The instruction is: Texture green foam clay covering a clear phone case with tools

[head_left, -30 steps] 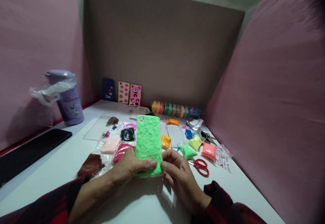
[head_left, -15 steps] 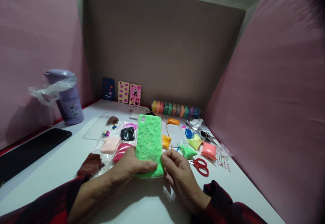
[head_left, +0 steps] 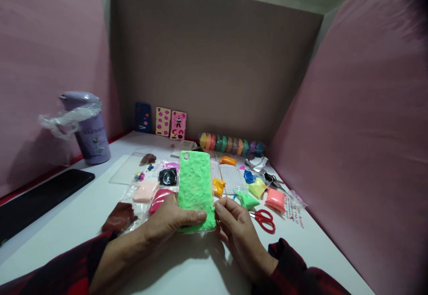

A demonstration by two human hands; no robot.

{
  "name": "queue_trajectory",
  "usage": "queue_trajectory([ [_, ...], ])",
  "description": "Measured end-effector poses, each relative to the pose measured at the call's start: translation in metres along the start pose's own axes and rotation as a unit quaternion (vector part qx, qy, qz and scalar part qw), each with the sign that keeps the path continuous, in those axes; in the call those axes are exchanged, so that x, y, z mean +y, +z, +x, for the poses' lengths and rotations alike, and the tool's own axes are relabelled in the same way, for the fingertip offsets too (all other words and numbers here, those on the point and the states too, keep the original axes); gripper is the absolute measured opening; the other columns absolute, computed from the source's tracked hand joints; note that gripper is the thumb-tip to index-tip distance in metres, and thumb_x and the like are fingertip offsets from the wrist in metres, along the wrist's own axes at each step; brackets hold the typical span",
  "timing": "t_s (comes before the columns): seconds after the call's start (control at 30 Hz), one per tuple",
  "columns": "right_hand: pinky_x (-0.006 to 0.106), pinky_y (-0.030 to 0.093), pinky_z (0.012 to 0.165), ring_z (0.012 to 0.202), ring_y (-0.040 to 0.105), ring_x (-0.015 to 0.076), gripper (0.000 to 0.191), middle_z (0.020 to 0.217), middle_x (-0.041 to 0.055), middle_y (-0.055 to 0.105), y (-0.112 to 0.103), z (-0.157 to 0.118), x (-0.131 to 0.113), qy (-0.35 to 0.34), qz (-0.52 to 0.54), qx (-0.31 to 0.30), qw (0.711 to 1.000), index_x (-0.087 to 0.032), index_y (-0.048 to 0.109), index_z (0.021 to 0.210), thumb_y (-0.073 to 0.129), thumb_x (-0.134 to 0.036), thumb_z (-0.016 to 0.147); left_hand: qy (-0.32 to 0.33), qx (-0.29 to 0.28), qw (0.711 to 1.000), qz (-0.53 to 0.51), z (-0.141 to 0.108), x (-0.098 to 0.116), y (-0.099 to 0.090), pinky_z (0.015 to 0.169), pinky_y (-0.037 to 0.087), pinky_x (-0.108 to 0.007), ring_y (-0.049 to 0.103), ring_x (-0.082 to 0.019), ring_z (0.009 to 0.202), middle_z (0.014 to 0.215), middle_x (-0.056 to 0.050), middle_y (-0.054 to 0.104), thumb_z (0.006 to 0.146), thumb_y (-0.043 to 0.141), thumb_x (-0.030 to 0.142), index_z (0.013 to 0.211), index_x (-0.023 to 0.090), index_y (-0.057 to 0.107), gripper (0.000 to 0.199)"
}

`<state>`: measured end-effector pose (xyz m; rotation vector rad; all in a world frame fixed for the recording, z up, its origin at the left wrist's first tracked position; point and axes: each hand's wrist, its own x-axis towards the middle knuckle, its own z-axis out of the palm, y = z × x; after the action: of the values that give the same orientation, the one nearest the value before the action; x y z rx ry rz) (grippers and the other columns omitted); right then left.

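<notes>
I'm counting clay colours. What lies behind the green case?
Behind the green case, parts show: a black pack left, an orange one right. The table directly behind it is covered.

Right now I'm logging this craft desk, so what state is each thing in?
Green clay-covered phone case: held up off the table, lumpy clay over its whole back.
Left hand: shut on the case's lower left, thumb across it.
Right hand: fingertips pinching the case's lower right edge.
Red scissors: lying flat, closed.
Purple cup: upright, plastic wrap over its top.
Clay packets: lying bagged on the table.
</notes>
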<state>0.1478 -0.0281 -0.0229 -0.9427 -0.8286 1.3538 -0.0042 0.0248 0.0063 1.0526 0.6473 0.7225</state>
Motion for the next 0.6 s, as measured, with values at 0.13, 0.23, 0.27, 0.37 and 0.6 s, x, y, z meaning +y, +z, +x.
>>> queue_trajectory([
  [0.13, 0.019, 0.028, 0.049, 0.049, 0.035, 0.0062, 0.034, 0.054, -0.006, 0.043, -0.0012, 0.0019, 0.0028, -0.006, -0.005, -0.012, 1.0, -0.016, 0.051, 0.068, 0.071, -0.044, 0.074, 0.004, -0.037, 0.999, 0.02, 0.0014, -0.004, -0.0041, 0.072, 0.051, -0.03, 0.068, -0.023, 0.078, 0.083, -0.009, 0.076, 0.059, 0.081, 0.021, 0.096, 0.013, 0.074, 0.039],
  [0.23, 0.02, 0.027, 0.048, 0.048, 0.034, 0.0064, 0.034, 0.054, -0.0059, 0.042, -0.0001, 0.002, 0.0028, -0.008, -0.012, -0.012, 1.0, -0.016, 0.051, 0.068, 0.07, -0.044, 0.075, 0.009, -0.053, 0.998, 0.027, 0.002, -0.005, -0.0051, 0.073, 0.051, -0.03, 0.068, -0.023, 0.078, 0.084, -0.01, 0.076, 0.06, 0.081, 0.022, 0.098, 0.013, 0.074, 0.04],
  [0.27, 0.02, 0.028, 0.048, 0.048, 0.034, 0.0065, 0.034, 0.054, -0.006, 0.042, 0.0007, 0.0014, 0.0021, -0.009, -0.006, -0.009, 1.0, -0.017, 0.051, 0.068, 0.069, -0.044, 0.075, 0.007, -0.053, 0.998, 0.024, 0.0022, -0.005, -0.0048, 0.073, 0.051, -0.03, 0.069, -0.023, 0.076, 0.084, -0.01, 0.076, 0.06, 0.081, 0.022, 0.098, 0.012, 0.074, 0.04],
  [0.37, 0.019, 0.027, 0.048, 0.049, 0.032, 0.006, 0.034, 0.055, -0.0063, 0.038, 0.0033, -0.0009, -0.0009, -0.003, 0.013, 0.003, 1.0, -0.017, 0.049, 0.066, 0.066, -0.043, 0.078, -0.002, -0.036, 0.999, 0.009, 0.0027, -0.005, -0.0031, 0.075, 0.052, -0.032, 0.069, -0.023, 0.072, 0.081, -0.009, 0.076, 0.058, 0.082, 0.023, 0.093, 0.012, 0.075, 0.038],
  [0.6, 0.018, 0.028, 0.049, 0.051, 0.037, 0.0054, 0.031, 0.058, -0.0054, 0.044, -0.0001, 0.0, -0.0004, -0.006, 0.009, -0.012, 1.0, -0.016, 0.053, 0.071, 0.073, -0.038, 0.072, -0.001, -0.036, 0.999, -0.006, 0.0033, -0.0068, -0.0041, 0.069, 0.052, -0.028, 0.069, -0.022, 0.072, 0.08, -0.01, 0.076, 0.053, 0.085, 0.024, 0.093, 0.011, 0.075, 0.044],
])
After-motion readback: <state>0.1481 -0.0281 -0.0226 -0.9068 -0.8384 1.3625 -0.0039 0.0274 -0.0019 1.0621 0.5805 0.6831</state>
